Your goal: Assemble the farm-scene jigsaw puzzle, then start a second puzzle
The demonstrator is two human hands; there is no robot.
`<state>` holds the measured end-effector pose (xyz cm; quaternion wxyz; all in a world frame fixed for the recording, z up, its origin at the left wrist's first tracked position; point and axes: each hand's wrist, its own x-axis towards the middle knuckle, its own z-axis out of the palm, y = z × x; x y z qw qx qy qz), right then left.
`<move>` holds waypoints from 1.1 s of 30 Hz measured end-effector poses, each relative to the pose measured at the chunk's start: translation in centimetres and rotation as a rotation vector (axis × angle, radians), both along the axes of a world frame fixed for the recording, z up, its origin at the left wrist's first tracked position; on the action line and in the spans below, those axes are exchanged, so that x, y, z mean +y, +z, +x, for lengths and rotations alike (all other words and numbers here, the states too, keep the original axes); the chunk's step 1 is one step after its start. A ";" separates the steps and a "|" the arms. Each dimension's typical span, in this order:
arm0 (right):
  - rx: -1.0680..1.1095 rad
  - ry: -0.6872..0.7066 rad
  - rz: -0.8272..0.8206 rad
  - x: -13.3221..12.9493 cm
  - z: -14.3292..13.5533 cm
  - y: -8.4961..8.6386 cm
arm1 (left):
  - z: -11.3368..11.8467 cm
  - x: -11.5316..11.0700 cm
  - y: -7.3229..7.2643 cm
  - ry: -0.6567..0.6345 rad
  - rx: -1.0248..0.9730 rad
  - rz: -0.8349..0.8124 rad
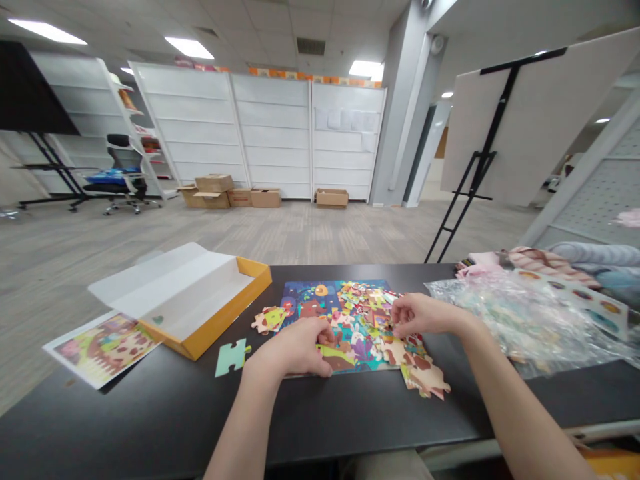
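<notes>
On the black table lies a blue picture board [294, 291] with a heap of loose cardboard puzzle pieces [367, 303] over its right part. At the board's front left, the bent fingers and thumb of my left hand [297, 347] close around a green and brown puzzle piece [339, 360]. My right hand [420, 315] is over the right side of the heap, fingers curled together; what lies between the fingertips is hidden. Cow-patterned pieces [425, 375] overhang the board's front right corner. A pale green piece [231, 357] and a small pile of pieces [269, 320] lie left.
An open yellow box [220, 313] with a white lining stands on the table's left, beside a picture card [103, 348]. Clear plastic bags [520, 320] and rolled fabric [555, 267] cover the right end. Beyond the table, a board on a black stand [480, 167] rises from the floor.
</notes>
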<state>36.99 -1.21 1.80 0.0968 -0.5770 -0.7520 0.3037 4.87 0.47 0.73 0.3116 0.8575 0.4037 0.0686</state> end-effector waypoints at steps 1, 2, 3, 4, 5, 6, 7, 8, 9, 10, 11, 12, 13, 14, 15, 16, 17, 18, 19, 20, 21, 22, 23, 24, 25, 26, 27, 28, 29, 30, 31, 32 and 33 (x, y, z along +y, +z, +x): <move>-0.038 -0.022 0.029 0.2 0.2 -0.4 | 0.0 0.1 0.0 0.005 -0.003 -0.012; -0.069 -0.043 0.062 0.5 0.4 -0.7 | 0.0 0.2 0.0 0.011 -0.007 -0.020; -0.094 -0.061 0.103 0.7 0.7 -1.0 | -0.1 0.2 -0.1 0.014 -0.011 -0.027; -0.117 -0.079 0.152 1.0 0.8 -1.3 | -0.1 0.3 -0.1 0.014 -0.014 -0.033; -0.139 -0.095 0.205 1.2 0.9 -1.4 | -0.1 0.3 -0.1 0.014 -0.021 -0.036; -0.159 -0.115 0.256 1.4 0.9 -1.5 | 0.0 0.3 -0.1 0.010 -0.032 -0.039; -0.177 -0.139 0.301 1.6 0.9 -1.6 | 0.0 0.4 -0.2 0.008 -0.045 -0.040; -0.190 -0.165 0.340 1.7 0.8 -1.6 | 0.1 0.4 -0.3 0.008 -0.056 -0.038; -0.197 -0.189 0.372 1.7 0.6 -1.5 | 0.2 0.5 -0.5 0.016 -0.067 -0.028; -0.193 -0.205 0.393 1.7 0.4 -1.5 | 0.2 0.6 -0.7 0.032 -0.074 -0.010; -0.181 -0.207 0.406 1.7 0.2 -1.4 | 0.3 0.8 -0.9 0.053 -0.078 0.016; -0.163 -0.194 0.409 1.7 -0.1 -1.3 | 0.4 0.9 -1.2 0.077 -0.080 0.045; -0.140 -0.166 0.400 1.6 -0.4 -1.2 | 0.5 1.0 -1.4 0.099 -0.081 0.070; -0.115 -0.126 0.380 1.5 -0.7 -1.1 | 0.5 1.1 -1.6 0.118 -0.082 0.092; -0.093 -0.080 0.352 1.4 -0.9 -1.0 | 0.5 1.2 -1.7 0.132 -0.080 0.110; -0.079 -0.031 0.323 1.3 -1.2 -0.9 | 0.5 1.3 -1.8 0.139 -0.074 0.129; -0.073 0.012 0.298 1.2 -1.3 -0.9 | 0.5 1.3 -1.8 0.145 -0.068 0.149; -0.071 0.044 0.279 1.1 -1.5 -0.9 | 0.4 1.3 -1.7 0.150 -0.061 0.171; -0.074 0.063 0.269 1.0 -1.6 -0.9 | 0.4 1.3 -1.7 0.153 -0.056 0.195; -0.080 0.071 0.261 1.0 -1.7 -0.8 | 0.3 1.2 -1.6 0.154 -0.055 0.215; -0.085 0.064 0.254 0.9 -1.7 -0.8 | 0.3 1.1 -1.4 0.156 -0.055 0.230; -0.088 0.049 0.245 0.9 -1.7 -0.8 | 0.2 1.0 -1.2 0.157 -0.057 0.239; -0.085 0.032 0.235 0.8 -1.6 -0.7 | 0.2 0.8 -1.1 0.161 -0.061 0.248; -0.074 0.016 0.226 0.8 -1.6 -0.7 | 0.3 0.7 -0.8 0.166 -0.068 0.259; -0.049 0.004 0.218 0.7 -1.6 -0.6 | 0.3 0.5 -0.6 0.171 -0.079 0.269; -0.005 -0.005 0.213 0.6 -1.7 -0.6 | 0.4 0.4 -0.5 0.176 -0.097 0.273; 0.058 -0.004 0.206 0.6 -1.8 -0.6 | 0.6 0.2 -0.3 0.181 -0.125 0.269; 0.135 0.005 0.191 0.5 -2.0 -0.6 | 0.8 0.1 -0.3 0.184 -0.162 0.253; 0.218 0.019 0.166 0.4 -2.2 -0.6 | 1.0 0.0 -0.3 0.186 -0.208 0.225; 0.301 0.038 0.130 0.4 -2.6 -0.6 | 1.3 -0.1 -0.4 0.188 -0.259 0.187; 0.380 0.058 0.086 0.3 -3.0 -0.7 | 1.7 -0.2 -0.7 0.191 -0.310 0.143; 0.451 0.077 0.040 0.3 -3.5 -0.8 | 2.0 -0.3 -0.9 0.194 -0.358 0.094; 0.510 0.092 -0.001 0.2 -4.0 -0.9 | 2.4 -0.4 -1.2 0.195 -0.403 0.043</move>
